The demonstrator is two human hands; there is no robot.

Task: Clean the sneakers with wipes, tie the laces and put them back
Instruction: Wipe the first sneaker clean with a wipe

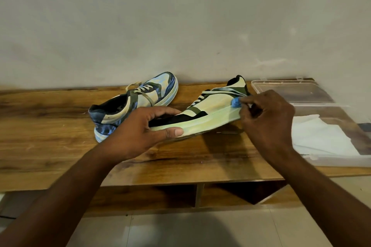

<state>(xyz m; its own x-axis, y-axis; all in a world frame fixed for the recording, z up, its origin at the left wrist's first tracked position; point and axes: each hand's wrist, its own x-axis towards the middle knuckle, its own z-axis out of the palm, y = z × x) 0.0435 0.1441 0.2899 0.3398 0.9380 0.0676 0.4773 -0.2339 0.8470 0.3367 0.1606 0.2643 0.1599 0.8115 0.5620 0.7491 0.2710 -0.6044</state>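
Sneaker (202, 113) sits tilted off the bench (60, 146), heel end in the left hand (138, 132), toe end toward the right hand (267, 120). Left thumb lies along the sole edge, other fingers curl over the black heel panel, so the hand clamps the shoe and props its side wall up toward the camera, prob. to give the wiping hand a firm surface. Right fingers are bunched together, pinching a small blue wad, likely the wipe (236, 102), pressed to the upper just above the sole, right at the fingertips. Looks like mid-scrub on the side panel; laces not tied yet, judging by loose ends.

2nd sneaker (128, 104) lies just beyond the left knuckles, touching nothing but the bench, lace loop slack.

Materials: upper is pale cream w/ olive and black patches, looks like matte fabric or suede; sole is thick, smooth, rubbery, slightly curved. Bench is glossy wood grain. Clear plastic box (297, 94) w/ hinged lid sits past the right wrist, white sheets (317, 136) inside, maybe spare wipes; can't tell.
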